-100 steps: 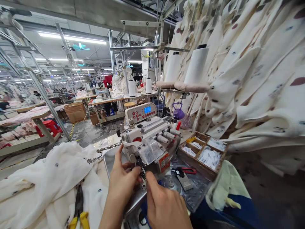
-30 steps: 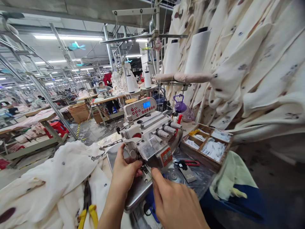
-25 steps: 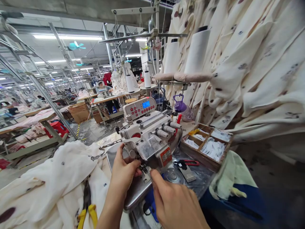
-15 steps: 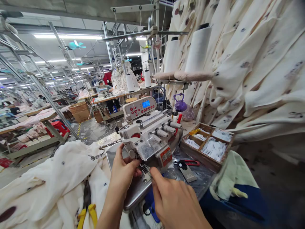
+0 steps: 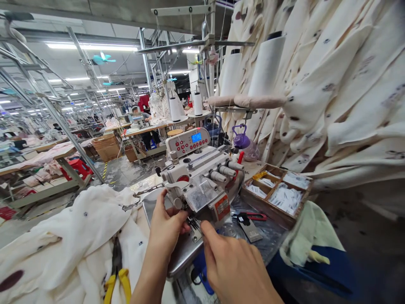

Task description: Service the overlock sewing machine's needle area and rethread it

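Note:
In front of me stands a white overlock sewing machine (image 5: 202,192) with a lit control panel (image 5: 190,141). My left hand (image 5: 167,223) is at the needle area, thumb and fingers closed together just under the machine head. Whatever lies between its fingertips is too small and hidden to name. My right hand (image 5: 236,261) is closed, with its index finger and thumb at the right edge of the slotted metal needle plate (image 5: 195,228). Its other fingers are curled out of sight, and anything they hold is hidden. Both hands are close together, either side of the plate.
Pliers with yellow handles (image 5: 117,270) lie on cream printed fabric (image 5: 85,223) at the left. To the right are a divided box (image 5: 268,207) of white labels, red-handled snips (image 5: 255,216) and a grey metal plate (image 5: 249,230). Thread cones (image 5: 267,65) stand above; fabric hangs behind.
The view has shifted slightly, so the machine and both hands sit a little further right in the picture. Both hands keep nearly the same hold at the needle area.

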Demonstrator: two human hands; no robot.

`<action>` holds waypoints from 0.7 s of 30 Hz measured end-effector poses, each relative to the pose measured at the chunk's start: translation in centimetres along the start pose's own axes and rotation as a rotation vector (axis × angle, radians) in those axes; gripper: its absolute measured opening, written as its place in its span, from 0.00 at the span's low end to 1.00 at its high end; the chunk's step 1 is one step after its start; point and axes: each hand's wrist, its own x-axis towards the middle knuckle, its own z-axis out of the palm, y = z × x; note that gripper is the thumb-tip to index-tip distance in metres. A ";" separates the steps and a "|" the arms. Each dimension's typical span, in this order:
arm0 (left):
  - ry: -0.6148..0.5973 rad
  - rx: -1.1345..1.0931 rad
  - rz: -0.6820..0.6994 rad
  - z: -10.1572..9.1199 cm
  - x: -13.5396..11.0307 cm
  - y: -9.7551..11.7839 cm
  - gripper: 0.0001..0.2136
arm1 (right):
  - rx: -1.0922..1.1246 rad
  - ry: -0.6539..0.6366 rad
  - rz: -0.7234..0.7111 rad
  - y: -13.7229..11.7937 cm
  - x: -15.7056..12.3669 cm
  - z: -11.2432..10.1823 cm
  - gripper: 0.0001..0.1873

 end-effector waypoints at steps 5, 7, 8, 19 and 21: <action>-0.002 0.000 -0.005 0.0 -0.1 0.0 0.43 | 0.000 -0.008 0.011 0.0 0.0 0.0 0.18; -0.001 -0.001 -0.004 0.0 -0.1 0.0 0.42 | 0.006 -0.013 0.010 0.0 0.1 0.0 0.18; -0.001 -0.001 -0.003 0.0 -0.1 0.0 0.42 | 0.011 -0.015 0.008 0.0 0.1 0.1 0.18; 0.008 0.000 -0.002 0.0 0.0 0.0 0.41 | -0.035 0.011 -0.041 0.0 -0.1 0.8 0.20; 0.012 -0.003 -0.001 0.0 0.1 -0.1 0.41 | -0.027 0.025 -0.059 0.1 -0.1 1.0 0.20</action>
